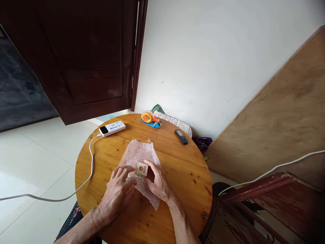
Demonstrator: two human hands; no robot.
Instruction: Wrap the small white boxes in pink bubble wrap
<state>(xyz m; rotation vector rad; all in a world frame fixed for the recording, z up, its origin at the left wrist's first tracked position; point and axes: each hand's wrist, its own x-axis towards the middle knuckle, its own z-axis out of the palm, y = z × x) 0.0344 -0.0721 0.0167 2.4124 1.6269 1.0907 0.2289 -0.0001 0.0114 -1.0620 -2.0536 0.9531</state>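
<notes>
A white power bank (112,128) lies near the round table's (182,176) left rim. The left hand (119,190) rests spread and loose on the bubble wrap (137,153), thumb touching the small box (141,170) on the sheet. The right hand (158,183) pinches the box's right side.

Both hands, left hand (119,193) and right hand (158,183), hold a small box (141,170) over bubble wrap (137,154).

The one camera rides on the person's head above the near edge of the desk (182,176), looking forward and down across it. It sits close, so the desk fills the lower middle; beyond the desk's far edge stand a door (83,61) and a wall (208,61).
</notes>
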